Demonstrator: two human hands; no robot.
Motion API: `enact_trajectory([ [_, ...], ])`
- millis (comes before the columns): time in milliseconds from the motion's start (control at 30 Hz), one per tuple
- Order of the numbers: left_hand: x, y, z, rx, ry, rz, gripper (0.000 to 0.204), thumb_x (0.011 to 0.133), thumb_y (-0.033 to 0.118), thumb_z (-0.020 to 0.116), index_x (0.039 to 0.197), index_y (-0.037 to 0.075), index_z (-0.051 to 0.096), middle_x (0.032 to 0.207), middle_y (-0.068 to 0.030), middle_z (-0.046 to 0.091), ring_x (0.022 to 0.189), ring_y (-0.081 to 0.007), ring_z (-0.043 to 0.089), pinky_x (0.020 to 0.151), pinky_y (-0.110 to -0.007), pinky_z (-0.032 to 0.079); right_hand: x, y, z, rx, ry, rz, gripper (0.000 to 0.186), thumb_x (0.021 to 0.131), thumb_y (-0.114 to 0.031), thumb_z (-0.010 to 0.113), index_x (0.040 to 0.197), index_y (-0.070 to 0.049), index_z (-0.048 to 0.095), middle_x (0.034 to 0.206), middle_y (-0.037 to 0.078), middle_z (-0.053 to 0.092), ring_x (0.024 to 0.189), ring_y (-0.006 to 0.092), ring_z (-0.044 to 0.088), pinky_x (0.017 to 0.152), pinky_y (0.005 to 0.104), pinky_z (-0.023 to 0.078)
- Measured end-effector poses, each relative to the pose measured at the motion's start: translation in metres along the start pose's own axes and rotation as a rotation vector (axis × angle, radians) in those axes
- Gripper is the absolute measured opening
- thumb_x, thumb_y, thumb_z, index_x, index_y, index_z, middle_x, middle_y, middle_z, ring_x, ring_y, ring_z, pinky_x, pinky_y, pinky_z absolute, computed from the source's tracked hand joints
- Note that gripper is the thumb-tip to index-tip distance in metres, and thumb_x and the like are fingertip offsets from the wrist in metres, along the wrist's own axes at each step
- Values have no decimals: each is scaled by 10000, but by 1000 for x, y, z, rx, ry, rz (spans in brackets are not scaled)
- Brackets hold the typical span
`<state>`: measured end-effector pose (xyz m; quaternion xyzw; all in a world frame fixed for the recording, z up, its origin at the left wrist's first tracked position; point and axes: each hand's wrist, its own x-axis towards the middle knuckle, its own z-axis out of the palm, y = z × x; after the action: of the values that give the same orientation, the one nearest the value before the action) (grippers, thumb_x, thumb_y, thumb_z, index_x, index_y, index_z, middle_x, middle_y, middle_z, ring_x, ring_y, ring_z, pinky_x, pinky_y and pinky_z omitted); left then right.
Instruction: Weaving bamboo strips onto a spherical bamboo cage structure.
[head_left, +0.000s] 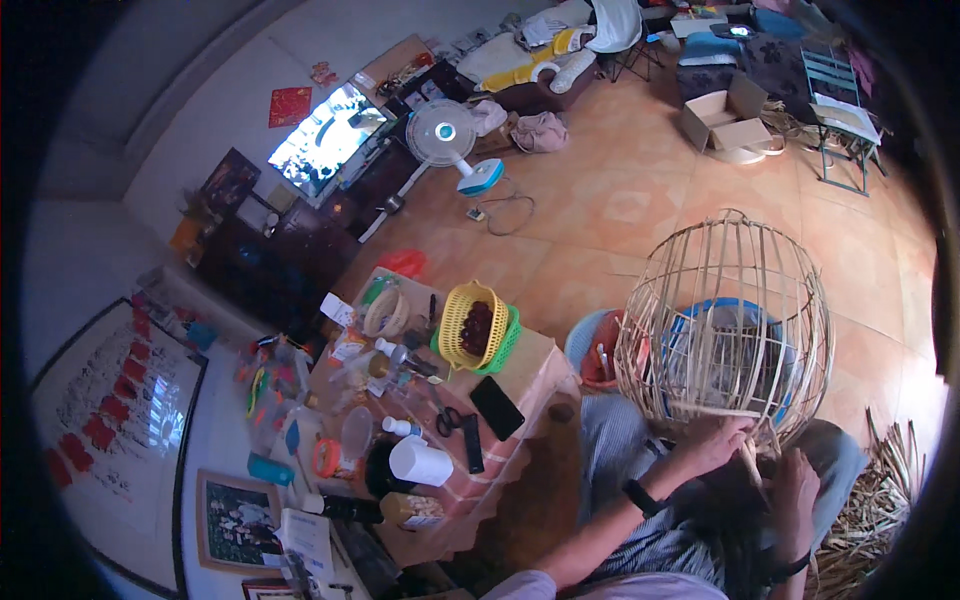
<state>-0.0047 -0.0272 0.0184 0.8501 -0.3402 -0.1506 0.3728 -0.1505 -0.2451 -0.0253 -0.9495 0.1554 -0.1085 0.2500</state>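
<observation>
An open-work basket (pixel 735 300) of pale cane or bamboo strips stands in front of my knees, its ribs curving together at the far end. My left hand (pixel 715 446) is at the basket's near edge, its fingers closed on a thin cane strip (pixel 752 468) there. This strip slants down from the edge toward my right hand (pixel 795 492). The right hand's fingers are pressed together beside the strip, close to my right knee; what they hold is hard to make out. Through the ribs a blue-rimmed round thing (pixel 722 304) shows.
A cluttered table (pixel 500 455) at my left bears a yellow basket (pixel 468 325), a phone (pixel 497 407), scissors (pixel 448 421) and several bottles. Loose strips (pixel 885 480) lie on the floor at my right. A red basin (pixel 600 362) stands beside the cane basket. Farther off are a fan (pixel 442 132) and a cardboard box (pixel 725 118).
</observation>
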Motion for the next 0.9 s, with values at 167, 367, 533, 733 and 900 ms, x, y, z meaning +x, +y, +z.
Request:
enact_trajectory([
  [167,9,15,13,48,-3,-99,337,946,57,577,1247,76,727,1062,-238,745,950,-394,735,807,-491,568,30,-73,-45,-75,-124,52,294,904,-341,754,864,-60,678,775,206,698,738,428,712,649,528,562],
  [367,-11,21,-11,99,128,57,297,942,147,727,1221,46,720,1176,-206,758,1087,-406,718,971,-482,565,19,-6,-61,-189,-103,122,293,1012,-244,637,804,-37,640,726,220,682,714,447,697,607,548,522],
  [533,-12,39,-32,167,52,111,301,936,111,743,1228,51,706,1152,-176,755,1074,-403,711,950,-476,565,3,24,-79,-100,-20,205,293,1009,-301,681,932,-23,630,788,247,689,797,467,691,692,565,523],
  [733,-27,43,-51,344,342,295,258,884,1,688,1129,52,752,1088,-102,720,992,-326,698,894,-446,561,13,-14,-85,-133,-6,69,269,951,-268,741,1053,-57,610,916,199,714,809,419,717,696,527,532],
  [900,-19,57,-32,407,214,341,375,897,3,631,1257,51,722,1150,-101,720,1063,-303,679,982,-434,525,32,-49,-56,-66,158,-195,241,929,-235,732,1041,-62,608,936,201,713,806,426,710,703,533,538],
])
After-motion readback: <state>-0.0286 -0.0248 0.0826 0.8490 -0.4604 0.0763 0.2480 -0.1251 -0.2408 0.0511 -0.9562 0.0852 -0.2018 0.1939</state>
